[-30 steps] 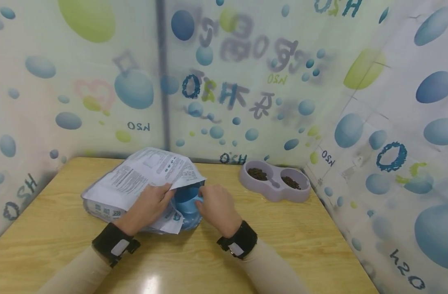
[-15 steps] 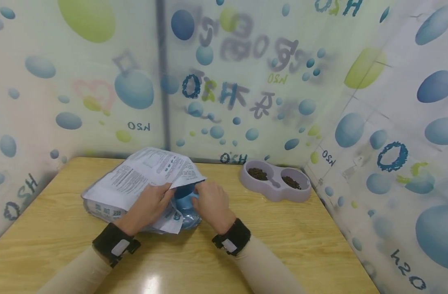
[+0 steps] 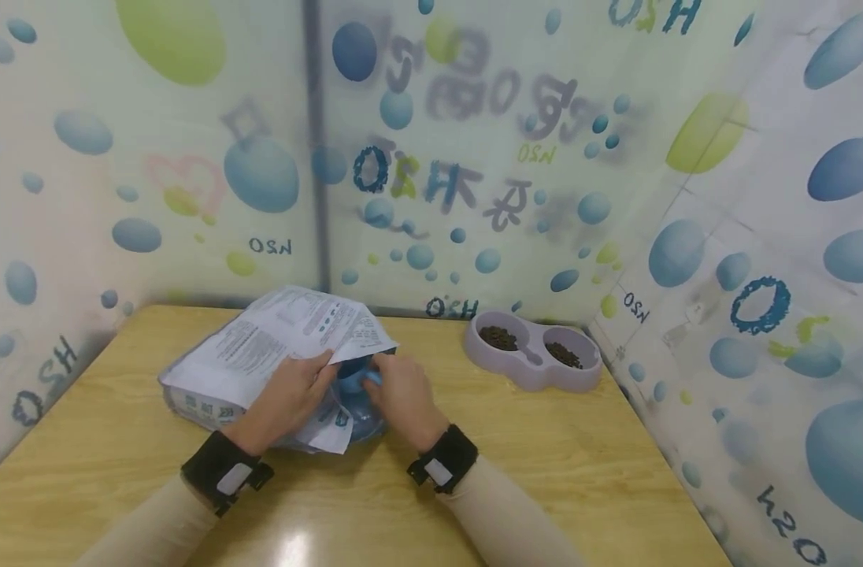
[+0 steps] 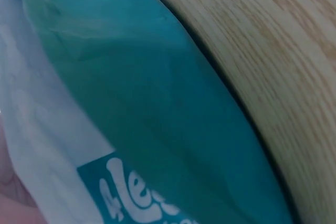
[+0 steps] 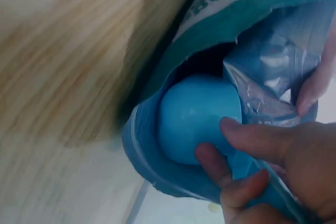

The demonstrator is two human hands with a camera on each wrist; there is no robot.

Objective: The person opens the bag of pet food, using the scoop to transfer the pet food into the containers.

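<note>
A white and teal printed bag (image 3: 250, 339) lies on the table with its mouth facing right. My left hand (image 3: 286, 398) grips the upper edge of that mouth, holding it apart. In the left wrist view the bag's teal side (image 4: 142, 103) fills most of the frame. My right hand (image 3: 403, 398) is at the opening and holds a blue scoop (image 5: 191, 116) by its handle, thumb and fingers around it. The scoop's rounded cup sits inside the bag's mouth, beside the crinkled lining (image 5: 278, 72). The bag's contents are hidden.
A lilac double bowl (image 3: 531, 382) stands at the back right of the wooden table (image 3: 545, 488), with brown kibble (image 3: 498, 339) in both hollows. A patterned curtain wall (image 3: 417, 205) rises behind the table, and another wall (image 3: 743, 378) borders its right side.
My right hand has moved left, taking the scoop a little deeper into the bag's mouth. My left hand keeps its hold; bag and bowl stay in place.
</note>
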